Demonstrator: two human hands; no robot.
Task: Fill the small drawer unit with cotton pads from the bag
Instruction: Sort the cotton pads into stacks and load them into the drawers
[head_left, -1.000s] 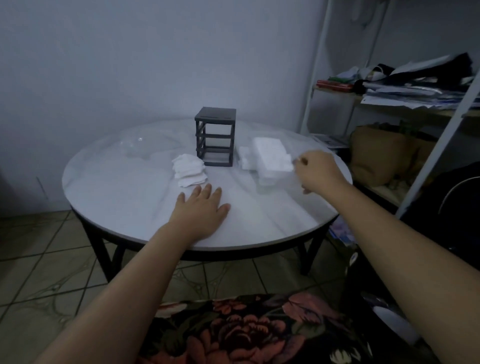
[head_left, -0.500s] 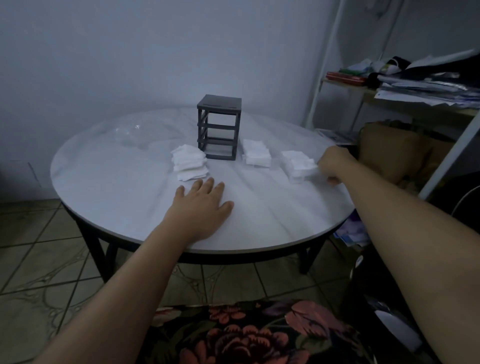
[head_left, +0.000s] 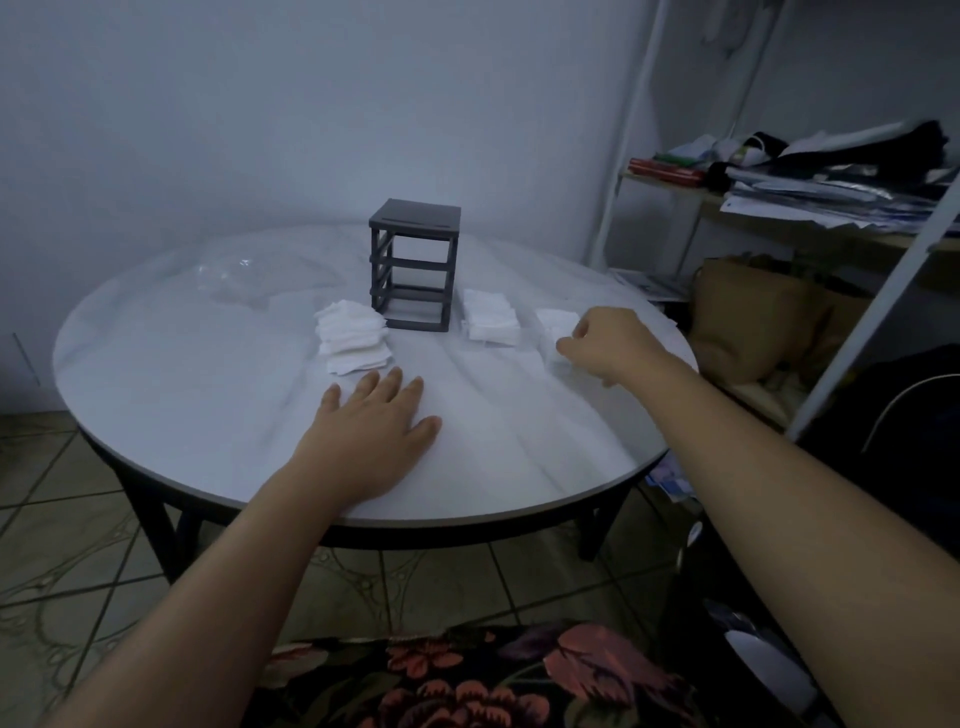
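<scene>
The small dark drawer unit (head_left: 414, 270) stands at the middle back of the round white table (head_left: 208, 395); its slots look empty. A loose pile of white cotton pads (head_left: 353, 338) lies at its left, a neater stack (head_left: 491, 322) at its right. Further right a third stack of pads (head_left: 557, 325) rests on the table, seemingly inside something clear. My right hand (head_left: 608, 345) has its fingers curled on that stack's near edge. My left hand (head_left: 376, 415) lies flat on the table, fingers spread, just in front of the left pile. A crumpled clear bag (head_left: 234, 275) lies at the back left.
A white metal shelf (head_left: 779, 218) piled with papers and clothes stands at the right, close to the table's edge. A tan bag (head_left: 753, 322) sits under it. The floor is tiled. Floral fabric (head_left: 467, 675) covers my lap below.
My right hand carried the third pad stack from beside the unit out to the right and set it down on the table. The left hand stayed flat in place.
</scene>
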